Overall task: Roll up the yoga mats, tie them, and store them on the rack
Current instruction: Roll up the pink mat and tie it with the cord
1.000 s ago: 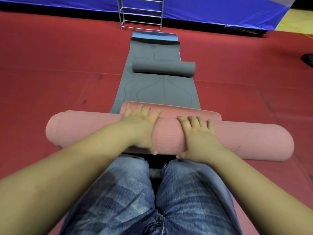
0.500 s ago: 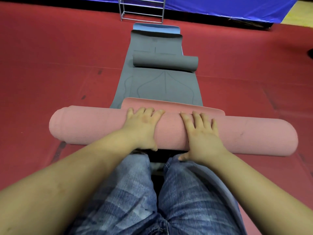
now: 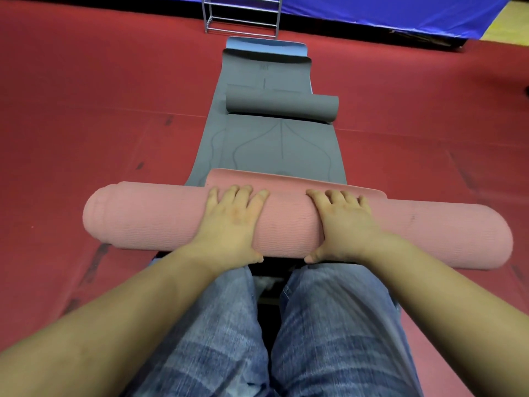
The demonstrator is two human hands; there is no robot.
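A thick pink yoga mat roll (image 3: 289,224) lies crosswise on the red floor in front of my knees, with a short flat strip of pink mat left beyond it. My left hand (image 3: 232,222) and my right hand (image 3: 343,222) press on top of the roll side by side, fingers spread forward over it, thumbs at its near side. Beyond lies a flat grey mat (image 3: 272,147) with a partly rolled grey roll (image 3: 282,106) across it. A blue mat edge (image 3: 266,47) shows at the far end. The metal rack (image 3: 242,15) stands at the back.
Red floor mats (image 3: 86,110) spread left and right of the mats. A blue tarp wall (image 3: 386,10) runs along the back. My legs in blue jeans (image 3: 257,339) fill the lower view, knees just behind the pink roll.
The pink roll has turned forward a little under both hands, and the flat pink strip beyond it has grown shorter. My hands sit slightly further over the roll.
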